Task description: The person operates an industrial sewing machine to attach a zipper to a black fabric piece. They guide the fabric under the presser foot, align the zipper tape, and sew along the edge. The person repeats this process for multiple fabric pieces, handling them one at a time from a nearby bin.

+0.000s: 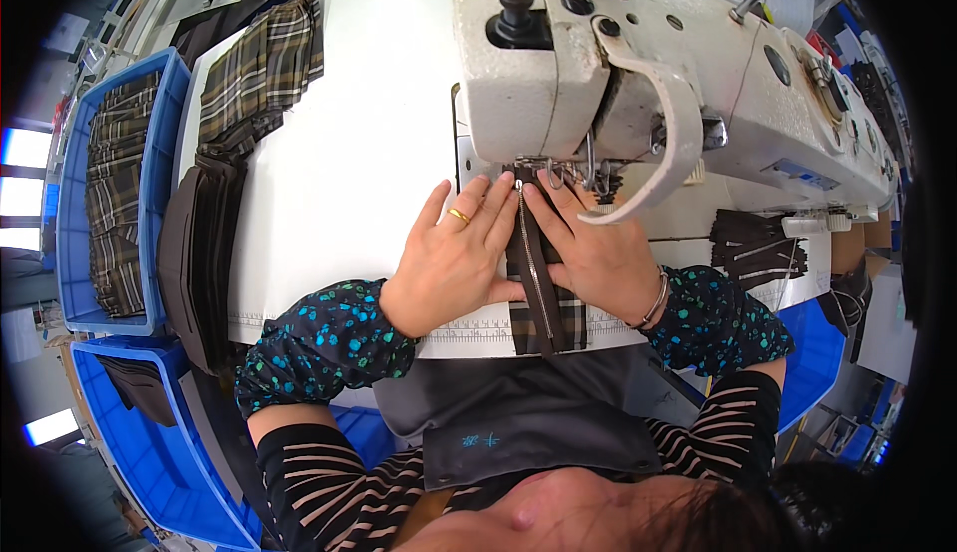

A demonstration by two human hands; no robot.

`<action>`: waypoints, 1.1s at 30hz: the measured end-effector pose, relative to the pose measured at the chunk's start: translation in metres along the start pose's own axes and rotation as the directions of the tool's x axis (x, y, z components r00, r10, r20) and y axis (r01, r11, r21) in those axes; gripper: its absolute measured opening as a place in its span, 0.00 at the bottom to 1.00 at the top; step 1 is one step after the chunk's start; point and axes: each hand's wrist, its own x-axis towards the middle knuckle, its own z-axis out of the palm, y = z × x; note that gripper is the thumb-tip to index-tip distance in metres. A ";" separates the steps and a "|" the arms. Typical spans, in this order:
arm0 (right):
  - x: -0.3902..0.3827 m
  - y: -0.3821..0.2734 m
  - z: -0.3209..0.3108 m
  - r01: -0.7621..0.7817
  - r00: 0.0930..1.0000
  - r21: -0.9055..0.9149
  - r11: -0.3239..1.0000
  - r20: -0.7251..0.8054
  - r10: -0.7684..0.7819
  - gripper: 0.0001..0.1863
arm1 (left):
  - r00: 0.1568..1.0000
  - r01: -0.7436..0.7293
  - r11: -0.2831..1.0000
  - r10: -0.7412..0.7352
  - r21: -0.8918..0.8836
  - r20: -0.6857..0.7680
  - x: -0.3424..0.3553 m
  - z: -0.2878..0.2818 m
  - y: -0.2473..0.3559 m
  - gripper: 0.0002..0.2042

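A dark brown zipper strip (539,303) with a metal pull lies lengthwise on brown plaid fabric (573,318) under the white sewing machine (748,94). My left hand (444,258) lies along the zipper's left side with its fingers stretched out and their tips by the presser foot, a gold ring on one finger. My right hand (598,253) rests on the other side, fingers extended toward the foot and touching the zipper and fabric. The upper end of the strip runs under the machine head, where the needle area is partly hidden.
Folded plaid pieces (259,64) and stacked brown pieces (189,263) lie at the left beside a blue bin of plaid fabric (68,213). Another blue bin (140,452) sits lower left. A pile of zippers (753,253) is at the right, with a blue bin (812,363) below the table edge.
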 end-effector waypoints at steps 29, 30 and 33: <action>-0.004 0.001 -0.005 -0.014 1.000 -0.079 0.997 0.008 0.015 0.45 | 0.998 -0.034 0.996 0.030 -0.080 -0.050 0.010 0.003 0.000 0.47; -0.004 0.001 -0.005 -0.019 1.000 -0.083 0.996 0.019 0.021 0.44 | 0.998 -0.034 0.996 0.030 -0.078 -0.051 0.010 0.003 -0.001 0.47; -0.001 0.004 -0.006 -0.021 1.000 -0.057 0.998 -0.019 0.020 0.44 | 0.997 -0.028 0.996 0.022 -0.081 -0.073 0.012 0.007 -0.003 0.47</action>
